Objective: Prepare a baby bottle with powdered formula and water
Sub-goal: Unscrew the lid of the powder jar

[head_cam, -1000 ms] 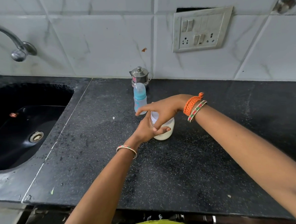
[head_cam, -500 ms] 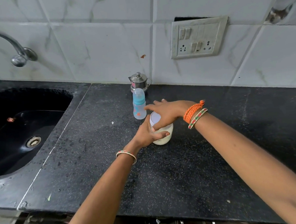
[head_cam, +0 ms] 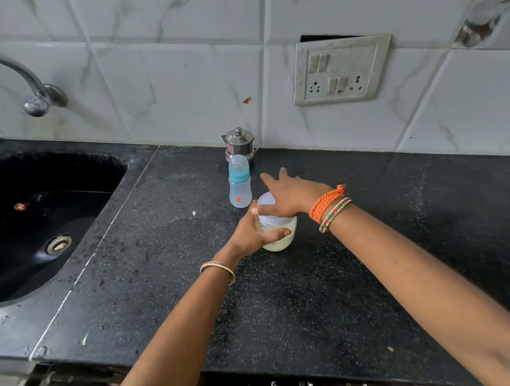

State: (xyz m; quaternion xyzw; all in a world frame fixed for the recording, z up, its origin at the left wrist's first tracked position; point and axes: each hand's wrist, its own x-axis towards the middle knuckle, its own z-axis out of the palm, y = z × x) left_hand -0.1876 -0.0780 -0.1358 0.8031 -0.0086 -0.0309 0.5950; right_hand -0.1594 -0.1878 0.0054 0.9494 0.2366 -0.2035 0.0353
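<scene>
Formula jar [head_cam: 280,236], label perhaps unreadable.

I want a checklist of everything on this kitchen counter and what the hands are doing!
Surface: black speckled counter, some pale specks and smears on it.
Job's things: baby bottle upright with blue collar and cap on; white-lidded jar of pale powder beside it, lid on.
Clutter: small steel pot by the wall behind the bottle.
Hands: left hand grips the jar's side; right hand lies on the lid, fingers stretched out.
Cables: nothing seen.
Surroundings: black sink on the left, tap above it, switch and socket plate on the tiled wall.
</scene>
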